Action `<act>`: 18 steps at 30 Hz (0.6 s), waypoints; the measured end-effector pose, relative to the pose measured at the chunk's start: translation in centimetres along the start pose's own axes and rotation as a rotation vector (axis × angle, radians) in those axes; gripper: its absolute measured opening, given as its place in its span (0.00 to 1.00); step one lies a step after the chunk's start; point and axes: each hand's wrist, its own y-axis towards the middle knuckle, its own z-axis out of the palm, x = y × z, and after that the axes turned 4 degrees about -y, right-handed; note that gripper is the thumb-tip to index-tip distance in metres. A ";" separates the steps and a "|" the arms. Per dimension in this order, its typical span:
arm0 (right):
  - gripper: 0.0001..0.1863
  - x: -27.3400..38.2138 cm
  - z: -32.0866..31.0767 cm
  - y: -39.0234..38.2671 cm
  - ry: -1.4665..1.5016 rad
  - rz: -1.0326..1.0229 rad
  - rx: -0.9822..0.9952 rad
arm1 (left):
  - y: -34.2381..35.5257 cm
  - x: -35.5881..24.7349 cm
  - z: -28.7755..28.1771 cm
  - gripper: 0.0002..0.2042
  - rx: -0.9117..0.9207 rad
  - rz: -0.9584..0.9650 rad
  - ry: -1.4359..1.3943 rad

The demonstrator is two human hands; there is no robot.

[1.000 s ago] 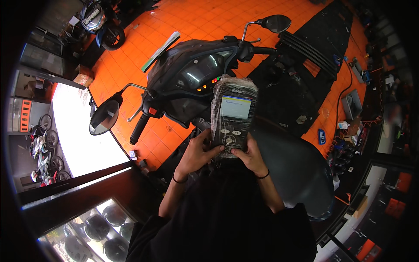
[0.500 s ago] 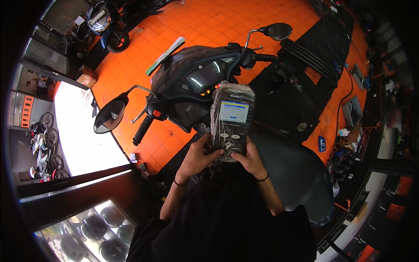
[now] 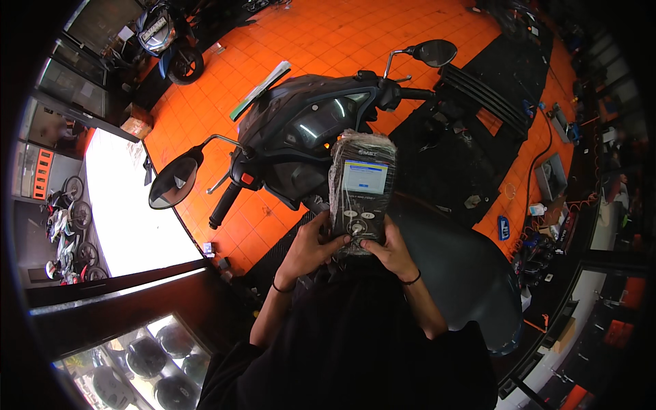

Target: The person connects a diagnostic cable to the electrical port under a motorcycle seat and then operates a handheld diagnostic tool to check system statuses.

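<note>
Both my hands hold a handheld diagnostic scanner [image 3: 363, 202], dark and wrapped in clear plastic film, with its lit screen tilted up. My left hand [image 3: 313, 247] grips its lower left side, thumb on the front near the buttons. On the lower right side is my right hand [image 3: 389, 247], its thumb also resting near the round keypad. The other fingers are hidden behind the scanner. Beyond it stands a black scooter [image 3: 294, 113] with handlebars and two mirrors; its dark seat [image 3: 447, 260] lies to the right of my hands.
Orange floor tiles [image 3: 328, 41] surround the scooter, with a black mat [image 3: 471, 157] at right. A blue bottle [image 3: 503, 227], a grey tray [image 3: 551, 175] and hoses lie there. Another scooter [image 3: 167, 41] stands far left; helmets [image 3: 147, 355] fill a case at lower left.
Almost nothing differs. The orange lights on the scooter's dash are mostly gone from sight, and the view has shifted very slightly. Both hands keep the same hold on the scanner.
</note>
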 end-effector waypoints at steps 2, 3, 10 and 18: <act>0.37 0.0 0.0 0.0 0.000 -0.003 0.000 | 0.0 -0.1 0.0 0.26 -0.005 0.000 0.005; 0.37 -0.1 0.1 0.0 0.004 -0.005 -0.003 | 0.0 -0.1 0.0 0.26 -0.005 -0.005 0.011; 0.37 -0.1 0.3 0.0 0.031 0.008 0.000 | -0.1 0.0 -0.1 0.25 0.000 -0.008 0.015; 0.37 -0.1 0.4 0.1 -0.031 -0.047 -0.003 | -0.4 0.4 -0.2 0.17 -0.024 -0.006 -0.005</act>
